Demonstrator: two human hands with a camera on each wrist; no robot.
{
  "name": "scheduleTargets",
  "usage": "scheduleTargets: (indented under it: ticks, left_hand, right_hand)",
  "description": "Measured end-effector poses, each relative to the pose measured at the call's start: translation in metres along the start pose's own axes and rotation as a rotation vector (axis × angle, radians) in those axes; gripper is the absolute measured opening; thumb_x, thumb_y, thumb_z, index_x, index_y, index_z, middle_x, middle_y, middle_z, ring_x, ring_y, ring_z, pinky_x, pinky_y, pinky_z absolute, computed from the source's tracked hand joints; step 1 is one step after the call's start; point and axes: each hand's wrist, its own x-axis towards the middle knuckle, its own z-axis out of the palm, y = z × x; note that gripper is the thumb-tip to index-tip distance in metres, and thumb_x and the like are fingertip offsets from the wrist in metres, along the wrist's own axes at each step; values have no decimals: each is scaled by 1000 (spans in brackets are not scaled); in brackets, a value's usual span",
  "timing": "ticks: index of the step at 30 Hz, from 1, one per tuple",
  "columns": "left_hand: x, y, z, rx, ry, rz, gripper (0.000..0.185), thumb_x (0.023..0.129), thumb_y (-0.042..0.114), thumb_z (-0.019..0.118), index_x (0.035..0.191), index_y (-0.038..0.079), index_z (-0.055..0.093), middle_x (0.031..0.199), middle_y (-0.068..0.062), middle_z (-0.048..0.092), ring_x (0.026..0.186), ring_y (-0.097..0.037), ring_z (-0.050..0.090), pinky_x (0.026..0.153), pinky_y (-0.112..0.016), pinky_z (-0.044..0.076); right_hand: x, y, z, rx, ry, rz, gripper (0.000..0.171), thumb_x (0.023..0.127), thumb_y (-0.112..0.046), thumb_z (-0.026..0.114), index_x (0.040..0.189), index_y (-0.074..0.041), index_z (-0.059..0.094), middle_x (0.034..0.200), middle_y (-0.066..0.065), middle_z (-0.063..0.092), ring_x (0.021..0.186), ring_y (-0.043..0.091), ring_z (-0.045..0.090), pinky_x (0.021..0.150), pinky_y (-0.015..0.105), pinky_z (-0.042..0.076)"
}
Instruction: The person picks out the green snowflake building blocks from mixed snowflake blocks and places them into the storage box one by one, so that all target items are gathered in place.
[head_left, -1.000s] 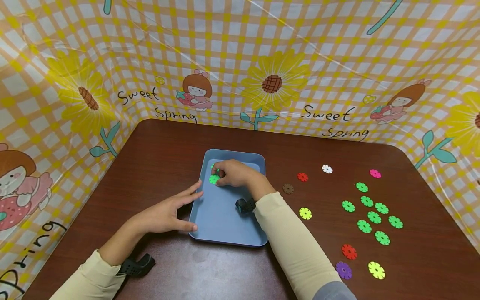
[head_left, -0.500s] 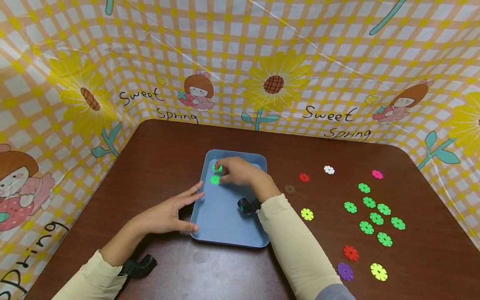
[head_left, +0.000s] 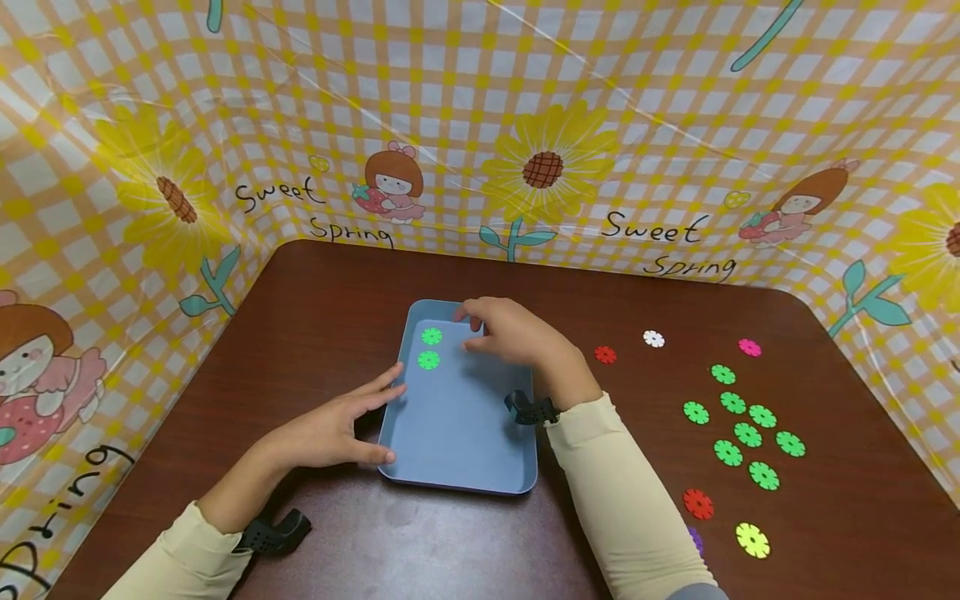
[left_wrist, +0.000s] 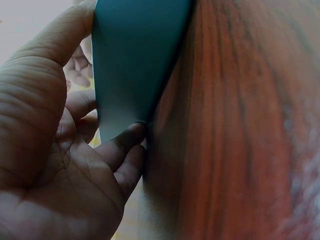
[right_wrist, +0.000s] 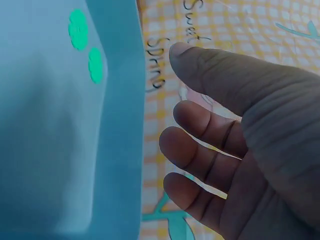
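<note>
A blue tray [head_left: 457, 433] lies on the brown table [head_left: 315, 292]. Two green flower-shaped discs [head_left: 431, 336] [head_left: 428, 360] lie side by side in its far left corner; the right wrist view shows the tray [right_wrist: 50, 150] and both discs [right_wrist: 78, 29] [right_wrist: 95, 65]. My right hand [head_left: 472, 325] hovers over the tray's far right part, fingers relaxed and empty [right_wrist: 185, 107]. My left hand [head_left: 363, 423] rests against the tray's left rim, fingers straight, thumb at the near corner. The left wrist view shows that hand [left_wrist: 90, 115] touching the tray's wall [left_wrist: 135, 60].
Right of the tray lie loose discs: a cluster of several green ones [head_left: 742, 425], a red [head_left: 605, 354], a white [head_left: 653, 338], a pink [head_left: 749, 347], another red [head_left: 698, 503] and a yellow [head_left: 752, 540]. Checked cloth walls [head_left: 480, 125] enclose the table on three sides.
My right hand let go of the green disc beside the other one in the tray, then lifted and drew back to the right. The left hand has stayed at the tray's rim.
</note>
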Motion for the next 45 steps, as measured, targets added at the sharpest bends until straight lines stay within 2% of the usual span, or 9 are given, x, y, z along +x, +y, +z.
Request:
scheduleTargets:
  ticks: [10, 14, 22, 32, 38, 45]
  left_hand:
    - [-2, -2, -1, -2, 0, -2, 94, 84, 38, 81, 157, 9, 29, 167, 7, 4, 150, -17, 9, 113, -53, 23]
    - [-1, -3, 0, 3, 1, -1, 95, 84, 39, 80, 157, 9, 28, 167, 8, 4, 150, -17, 9, 113, -53, 24]
    - [-1, -3, 1, 4, 0, 2, 95, 84, 39, 80, 158, 11, 27, 167, 6, 3, 150, -18, 9, 113, -55, 24]
    - [-1, -1, 1, 10, -3, -9, 95, 84, 40, 81, 157, 11, 29, 167, 6, 4, 150, -18, 9, 113, -54, 24]
    - [-2, 0, 0, 7, -5, -10, 95, 84, 39, 81, 157, 10, 28, 167, 5, 4, 150, -19, 9, 113, -55, 24]
    - [-2, 2, 0, -4, -6, -8, 94, 85, 34, 81, 157, 10, 27, 167, 5, 4, 150, -19, 10, 113, -55, 23]
  right_hand:
    - [-37, 16, -18, -9, 59, 25, 37, 92, -17, 73, 125, -5, 64, 100, 8, 63, 88, 22, 56, 75, 39, 47]
    - [-57, 30, -21, 1, 76, 40, 35, 92, -15, 73, 123, -4, 63, 94, 6, 61, 83, 20, 55, 73, 39, 47]
    - [-109, 64, -31, -9, 98, 142, 34, 93, -13, 71, 123, -2, 61, 113, 15, 63, 91, 24, 57, 80, 44, 48]
    - [-173, 110, -39, -35, 159, 256, 39, 91, -19, 74, 123, 0, 61, 115, 18, 65, 97, 31, 61, 81, 51, 49]
    - [-204, 134, -44, -34, 151, 342, 42, 92, -24, 74, 124, -1, 61, 103, 11, 66, 90, 26, 60, 74, 44, 50]
    - [-225, 155, -44, -62, 133, 377, 41, 91, -24, 75, 120, 1, 62, 99, 7, 65, 84, 22, 57, 70, 40, 48]
